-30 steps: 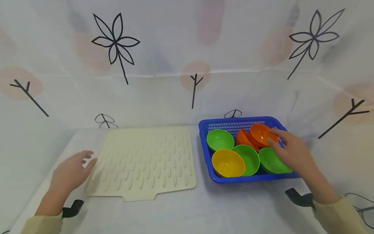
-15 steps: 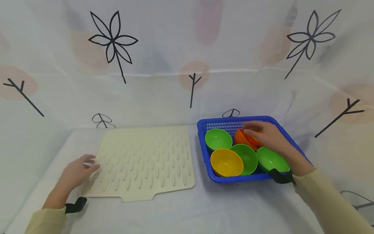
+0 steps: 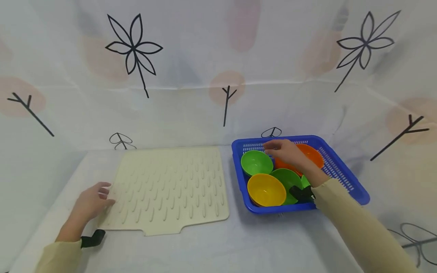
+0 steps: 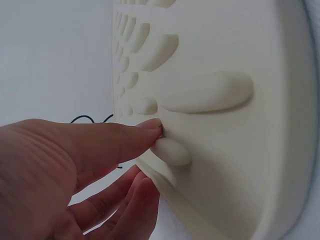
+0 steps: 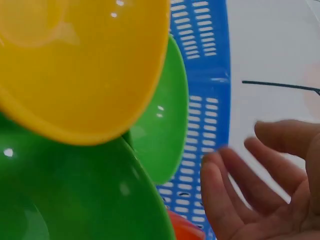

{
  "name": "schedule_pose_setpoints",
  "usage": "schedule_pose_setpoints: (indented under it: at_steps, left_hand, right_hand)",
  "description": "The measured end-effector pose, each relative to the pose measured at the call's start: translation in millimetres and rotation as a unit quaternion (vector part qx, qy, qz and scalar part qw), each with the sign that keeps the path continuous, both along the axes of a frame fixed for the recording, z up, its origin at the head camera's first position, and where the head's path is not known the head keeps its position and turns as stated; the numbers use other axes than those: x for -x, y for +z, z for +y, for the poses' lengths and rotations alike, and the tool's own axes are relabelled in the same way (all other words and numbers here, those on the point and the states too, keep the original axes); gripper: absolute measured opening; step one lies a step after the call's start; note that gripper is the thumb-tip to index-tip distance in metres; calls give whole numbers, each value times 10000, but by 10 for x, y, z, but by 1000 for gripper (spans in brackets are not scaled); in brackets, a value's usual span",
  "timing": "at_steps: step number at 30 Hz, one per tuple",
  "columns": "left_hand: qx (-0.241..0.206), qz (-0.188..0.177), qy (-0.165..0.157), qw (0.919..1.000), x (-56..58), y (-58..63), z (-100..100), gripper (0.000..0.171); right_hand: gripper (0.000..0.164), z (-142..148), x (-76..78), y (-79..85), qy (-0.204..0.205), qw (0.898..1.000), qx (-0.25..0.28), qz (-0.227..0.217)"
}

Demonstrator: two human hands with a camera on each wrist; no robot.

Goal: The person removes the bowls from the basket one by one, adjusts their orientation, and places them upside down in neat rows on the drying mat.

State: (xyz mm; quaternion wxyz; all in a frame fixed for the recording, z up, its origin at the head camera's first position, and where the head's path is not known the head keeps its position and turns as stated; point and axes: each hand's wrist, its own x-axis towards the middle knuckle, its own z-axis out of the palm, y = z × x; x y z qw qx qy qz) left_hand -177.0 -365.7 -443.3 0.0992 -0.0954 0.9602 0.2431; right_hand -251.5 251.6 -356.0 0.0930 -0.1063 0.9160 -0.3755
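In the head view, my right hand [image 3: 288, 152], half open and holding nothing, is above a blue perforated plastic basket [image 3: 336, 172], partly covering round orange bowls [image 3: 313, 153] among green bowls [image 3: 256, 163]. In the left wrist view, my left hand [image 4: 65, 160] has relaxed fingers at a cream ridged board [image 4: 225, 165]. In the right wrist view, a yellow bowl [image 5: 85, 65] partly hides a green one.

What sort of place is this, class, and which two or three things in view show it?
Probably a staged tabletop workspace: a patterned sheet rises behind a white table, where a cream board and a blue basket of bowls are set out.
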Motion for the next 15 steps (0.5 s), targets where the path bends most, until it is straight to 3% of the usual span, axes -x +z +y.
schedule_pose_setpoints:
  at_steps: [3, 8, 15]
  left_hand:
    - [-22, 30, 2, 10000, -3, 14, 24, 71]
    - [-6, 77, -51, 10000, -8, 29, 14, 71]
    - [-85, 48, -29, 9999, -7, 25, -6, 71]
  right_hand:
    - [37, -25, -1, -42, 506, 9977, 130, -435]
    - [31, -63, 5, -116, 1458, 9849, 70, -926]
    - [25, -124, 11, -187, 1608, 9820, -232, -959]
